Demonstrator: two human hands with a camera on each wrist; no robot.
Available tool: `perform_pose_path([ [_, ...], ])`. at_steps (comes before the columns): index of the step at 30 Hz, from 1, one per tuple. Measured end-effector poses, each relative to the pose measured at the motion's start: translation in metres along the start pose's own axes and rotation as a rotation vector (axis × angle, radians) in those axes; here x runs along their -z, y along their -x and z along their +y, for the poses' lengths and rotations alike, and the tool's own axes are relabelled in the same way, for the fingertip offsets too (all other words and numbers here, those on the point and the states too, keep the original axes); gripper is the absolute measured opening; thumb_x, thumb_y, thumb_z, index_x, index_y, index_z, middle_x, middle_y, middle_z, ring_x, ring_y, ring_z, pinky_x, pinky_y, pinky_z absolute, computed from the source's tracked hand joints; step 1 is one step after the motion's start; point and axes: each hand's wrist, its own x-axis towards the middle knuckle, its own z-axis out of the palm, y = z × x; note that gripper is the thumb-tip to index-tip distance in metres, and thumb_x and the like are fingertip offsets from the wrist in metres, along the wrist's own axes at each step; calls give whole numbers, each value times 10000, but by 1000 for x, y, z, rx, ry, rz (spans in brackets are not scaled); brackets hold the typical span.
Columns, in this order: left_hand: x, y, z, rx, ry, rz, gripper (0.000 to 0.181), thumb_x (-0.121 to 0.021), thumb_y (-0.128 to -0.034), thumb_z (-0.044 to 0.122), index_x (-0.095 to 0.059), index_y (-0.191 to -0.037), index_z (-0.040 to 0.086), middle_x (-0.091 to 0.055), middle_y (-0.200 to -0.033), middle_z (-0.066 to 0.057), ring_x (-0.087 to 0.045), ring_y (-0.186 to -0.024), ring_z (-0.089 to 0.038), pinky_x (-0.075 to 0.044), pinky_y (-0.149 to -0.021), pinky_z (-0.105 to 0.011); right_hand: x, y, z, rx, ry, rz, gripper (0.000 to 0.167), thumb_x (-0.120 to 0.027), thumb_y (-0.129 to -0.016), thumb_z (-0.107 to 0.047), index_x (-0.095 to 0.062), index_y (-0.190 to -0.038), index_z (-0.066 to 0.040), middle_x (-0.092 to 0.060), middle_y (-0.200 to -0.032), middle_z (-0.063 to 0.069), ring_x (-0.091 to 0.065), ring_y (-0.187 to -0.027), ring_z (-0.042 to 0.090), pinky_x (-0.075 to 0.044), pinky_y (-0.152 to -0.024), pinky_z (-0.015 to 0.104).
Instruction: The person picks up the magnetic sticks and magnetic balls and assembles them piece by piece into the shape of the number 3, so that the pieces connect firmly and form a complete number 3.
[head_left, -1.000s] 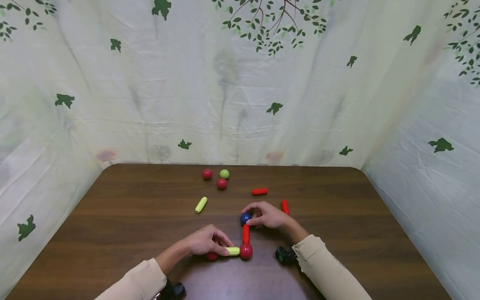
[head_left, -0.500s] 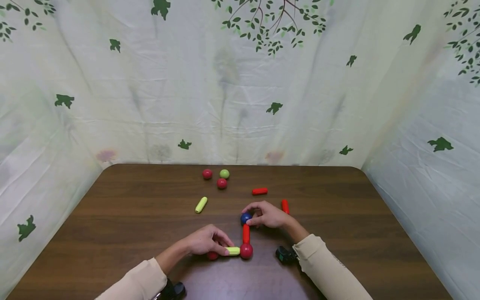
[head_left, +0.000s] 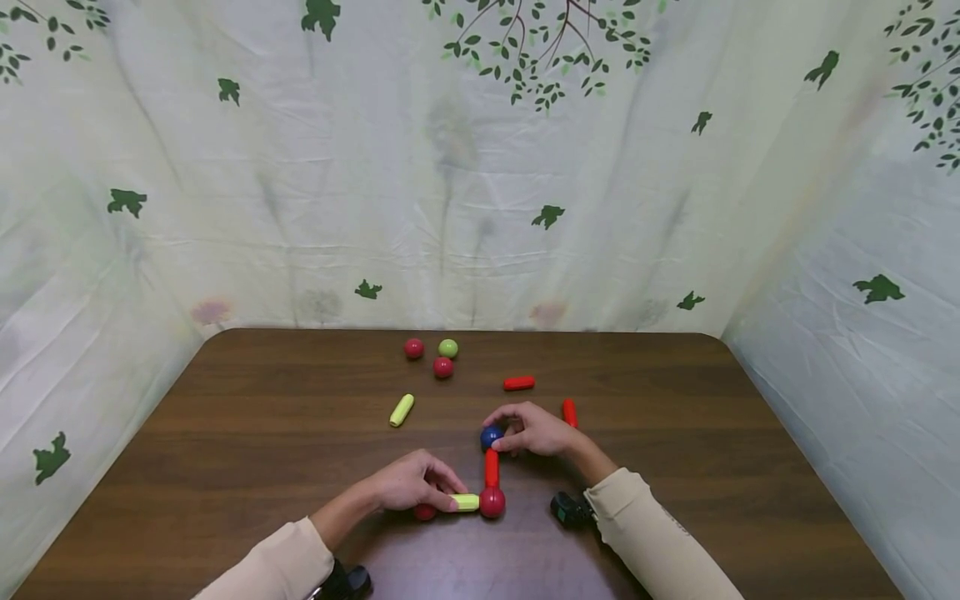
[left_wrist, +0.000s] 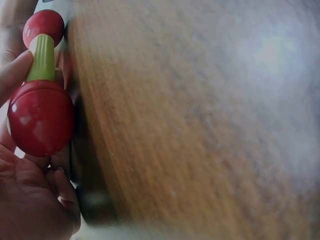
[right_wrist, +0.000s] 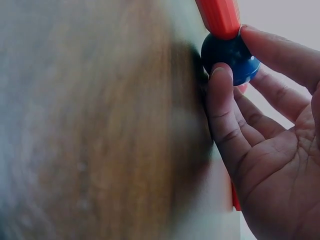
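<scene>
Between the two hands, near the person's edge of the table (head_left: 262, 450), I see sticks and balls joined into an L. The left hand (head_left: 415, 482) has its thumb and fingers pinching a pale green stick (head_left: 467, 502); the near red ball (left_wrist: 41, 120) sits at one end, partly hidden beneath that palm, and the corner red ball (head_left: 492, 502) at the other, just to the right of the fingertips. From that corner a red stick (head_left: 492, 469) runs away from the person, up to a blue ball (head_left: 490, 437), which the right hand (head_left: 538, 430) pinches between thumb and fingers.

Other pieces lie loose about the hands. Beyond the left hand rests a yellow-green stick (head_left: 402, 410), and farther off, a little cluster: a green ball (head_left: 448, 348) with a farther red ball (head_left: 413, 348) and a nearer red ball (head_left: 443, 367). Past the right hand a crosswise red rod (head_left: 519, 383) lies on its side, while a second red rod (head_left: 570, 413) shows just behind the right wrist. Cream sleeves (head_left: 273, 562) cover both forearms.
</scene>
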Motion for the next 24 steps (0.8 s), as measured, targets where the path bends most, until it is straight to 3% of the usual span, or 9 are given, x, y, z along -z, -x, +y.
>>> perform_pose_path([
  [9,0,1,2,13,-4,6,167,-744,-814,62,-742,-970,5,-666,-785,-4,-557,-732,-100,-421,-634,-215,14,2,0,22,-1,13,379,-714,-861,-74,-591,-1205,31,-623,-1070,147,-617,-702,177,-533,-632,331],
  [13,-1,0,3,20,-1,9,165,-745,-812,59,-741,-966,1,-667,-784,-18,-556,-734,-114,-422,-635,-216,32,3,-2,40,47,90,390,-717,-860,-79,-584,-1202,53,-609,-1115,205,-624,-754,226,-532,-674,365],
  [19,-1,0,4,22,3,13,168,-745,-805,40,-739,-966,-7,-660,-786,-17,-555,-749,-130,-423,-646,-220,61,0,-5,15,148,230,361,-730,-851,-88,-611,-1170,30,-631,-1099,186,-607,-846,218,-515,-751,326],
  [24,0,0,3,27,0,13,170,-746,-805,43,-740,-968,-6,-662,-789,-23,-554,-747,-129,-422,-642,-218,77,-11,0,-7,140,263,362,-736,-836,-56,-611,-1158,54,-625,-1080,201,-583,-858,230,-506,-765,320],
])
